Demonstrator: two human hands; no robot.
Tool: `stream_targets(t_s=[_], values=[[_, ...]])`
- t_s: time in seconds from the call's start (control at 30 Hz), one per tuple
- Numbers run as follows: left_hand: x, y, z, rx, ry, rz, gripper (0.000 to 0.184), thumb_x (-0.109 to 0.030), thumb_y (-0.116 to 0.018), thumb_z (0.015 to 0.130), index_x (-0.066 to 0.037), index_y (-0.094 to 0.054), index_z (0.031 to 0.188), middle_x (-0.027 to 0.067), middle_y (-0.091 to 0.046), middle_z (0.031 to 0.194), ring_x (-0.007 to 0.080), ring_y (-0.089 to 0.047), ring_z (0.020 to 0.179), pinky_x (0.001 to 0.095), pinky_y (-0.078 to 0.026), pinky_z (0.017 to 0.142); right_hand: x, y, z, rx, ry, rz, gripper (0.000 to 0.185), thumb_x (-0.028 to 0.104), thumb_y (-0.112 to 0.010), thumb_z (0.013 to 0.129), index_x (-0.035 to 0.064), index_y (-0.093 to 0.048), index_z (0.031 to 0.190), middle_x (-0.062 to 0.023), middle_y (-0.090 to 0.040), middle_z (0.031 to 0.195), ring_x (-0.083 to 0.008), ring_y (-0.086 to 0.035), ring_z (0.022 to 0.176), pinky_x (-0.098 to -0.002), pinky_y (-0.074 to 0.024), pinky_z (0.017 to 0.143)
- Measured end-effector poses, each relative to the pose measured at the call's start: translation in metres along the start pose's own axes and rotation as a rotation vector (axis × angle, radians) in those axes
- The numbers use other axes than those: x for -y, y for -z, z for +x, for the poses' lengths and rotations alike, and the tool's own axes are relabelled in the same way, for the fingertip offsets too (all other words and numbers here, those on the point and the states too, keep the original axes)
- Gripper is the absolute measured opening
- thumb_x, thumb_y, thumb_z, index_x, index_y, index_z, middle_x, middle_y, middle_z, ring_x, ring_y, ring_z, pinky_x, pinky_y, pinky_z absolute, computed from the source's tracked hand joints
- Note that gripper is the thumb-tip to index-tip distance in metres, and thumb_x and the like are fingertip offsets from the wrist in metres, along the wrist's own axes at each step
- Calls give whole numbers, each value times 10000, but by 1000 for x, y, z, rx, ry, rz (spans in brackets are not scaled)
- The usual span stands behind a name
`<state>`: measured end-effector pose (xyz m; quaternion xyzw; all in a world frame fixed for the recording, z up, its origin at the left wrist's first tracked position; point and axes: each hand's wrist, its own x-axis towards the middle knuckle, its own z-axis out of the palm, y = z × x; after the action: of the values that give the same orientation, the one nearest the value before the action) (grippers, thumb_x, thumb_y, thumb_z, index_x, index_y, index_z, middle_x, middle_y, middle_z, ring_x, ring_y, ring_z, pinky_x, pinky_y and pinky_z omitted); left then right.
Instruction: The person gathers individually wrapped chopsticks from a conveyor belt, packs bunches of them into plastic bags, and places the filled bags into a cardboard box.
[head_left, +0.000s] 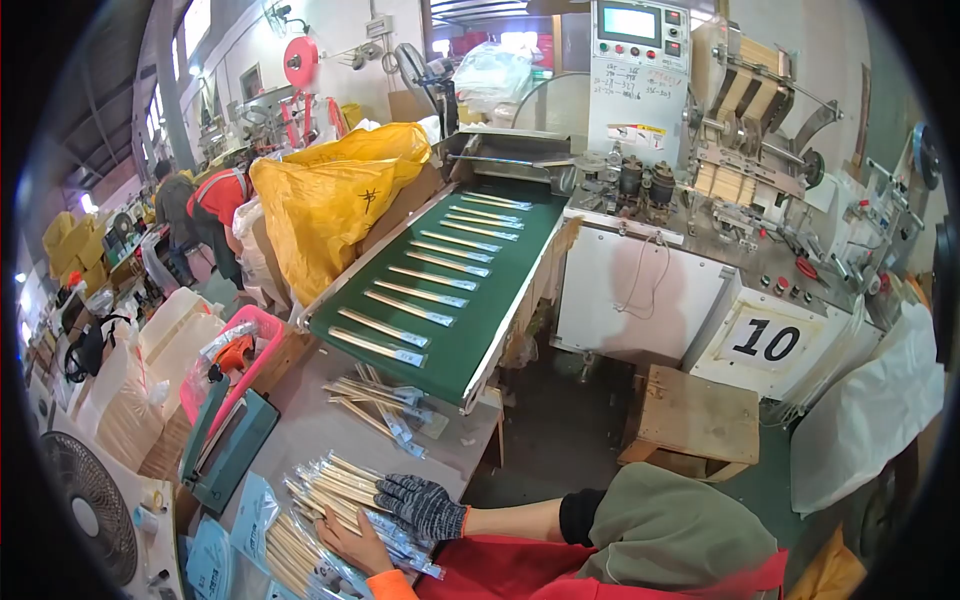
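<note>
A pile of paired wooden chopsticks [340,480] in clear and blue wrappers lies on the grey table below the conveyor. My right hand [425,505], in a dark speckled knit glove, is closed around the right side of this bundle. My left hand [355,545], bare below an orange cuff, presses its fingers round the near side of the same bundle. Beneath and left of it lie more chopsticks in a printed blue-and-clear bag [290,550]. A few loose wrapped pairs [385,400] are heaped under the belt's end.
Several wrapped pairs ride spaced out on the green conveyor belt [400,335]. At left stand a green bag sealer [228,450], a pink basket [265,325] and a fan [85,510]. A wooden stool [690,415] is by the machine cabinet [640,290]. Another person [215,205] bends beyond yellow bags [320,210].
</note>
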<state>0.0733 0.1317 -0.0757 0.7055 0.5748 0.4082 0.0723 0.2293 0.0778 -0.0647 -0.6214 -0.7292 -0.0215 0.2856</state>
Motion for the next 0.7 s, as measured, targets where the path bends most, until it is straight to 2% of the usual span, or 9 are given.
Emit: stream_targets(t_s=[0.27, 0.33, 0.43, 0.5, 0.57, 0.6, 0.63, 0.67, 0.7], values=[[-5, 1, 0, -9, 54, -49, 588, -212, -671, 790, -2, -450, 1292, 255, -399, 1294, 396, -357, 1220, 459, -290, 1030, -3, -3, -2, -9, 2, 27, 356, 205, -501, 824, 98, -593, 1151, -151, -506, 1299, -318, -497, 1179, -397, -426, 960], [-4, 0, 1, 6, 25, -48, 619, -229, -684, 773, -6, -444, 1298, 257, -395, 1296, 398, -344, 1225, 463, -279, 1039, -5, -9, -2, 34, -7, 55, 604, 232, -610, 666, 51, -516, 1235, -209, -457, 1329, -350, -464, 1209, -410, -396, 996], [-6, 0, 2, 39, 1, 56, 654, -256, -698, 756, -12, -438, 1305, 255, -389, 1302, 404, -330, 1231, 469, -267, 1046, -5, -2, 3, 97, 42, 5, 595, 244, -603, 684, 50, -513, 1240, -218, -459, 1324, -351, -468, 1204, -410, -386, 1002], [-13, 4, 3, 51, 39, 34, 685, -275, -712, 741, -21, -432, 1312, 254, -388, 1304, 411, -325, 1232, 477, -262, 1048, -6, 20, 15, 201, 66, 46, 584, 274, -591, 741, 45, -492, 1268, -229, -457, 1319, -361, -459, 1209, -411, -367, 1020], [-12, 3, 4, 52, 27, 19, 698, -278, -719, 735, -29, -428, 1318, 252, -385, 1308, 410, -319, 1238, 478, -262, 1048, -16, 49, 36, 482, 139, 230, 583, 314, -571, 804, 29, -459, 1301, -242, -451, 1317, -363, -443, 1223, -407, -351, 1034], [-10, 2, 5, 63, 33, 23, 703, -282, -725, 732, -33, -428, 1318, 248, -382, 1312, 411, -317, 1239, 480, -264, 1048, -22, 69, 43, 494, 140, 342, 612, 336, -579, 822, 13, -431, 1321, -237, -444, 1325, -359, -432, 1236, -400, -341, 1044], [-9, 2, 6, 60, 46, 31, 703, -282, -725, 732, -33, -428, 1318, 248, -382, 1312, 411, -317, 1239, 480, -264, 1048, -47, 53, 48, 215, 359, 434, 596, 314, -574, 836, 3, -426, 1322, -216, -441, 1338, -339, -435, 1239, -391, -339, 1047], [-10, 2, 8, 58, 35, 34, 702, -283, -725, 733, -34, -429, 1318, 245, -382, 1314, 411, -317, 1240, 479, -266, 1048, -51, 86, 64, 242, 285, 416, 588, 366, -570, 836, 53, -440, 1317, -202, -435, 1342, -316, -452, 1222, -382, -349, 1038], [-11, 1, 9, 56, 25, 37, 700, -284, -726, 734, -36, -430, 1318, 242, -382, 1316, 410, -317, 1240, 479, -268, 1047, -63, 101, 78, 155, 355, 178, 542, 333, -584, 838, 58, -468, 1291, -194, -473, 1305, -314, -475, 1198, -384, -363, 1023]])
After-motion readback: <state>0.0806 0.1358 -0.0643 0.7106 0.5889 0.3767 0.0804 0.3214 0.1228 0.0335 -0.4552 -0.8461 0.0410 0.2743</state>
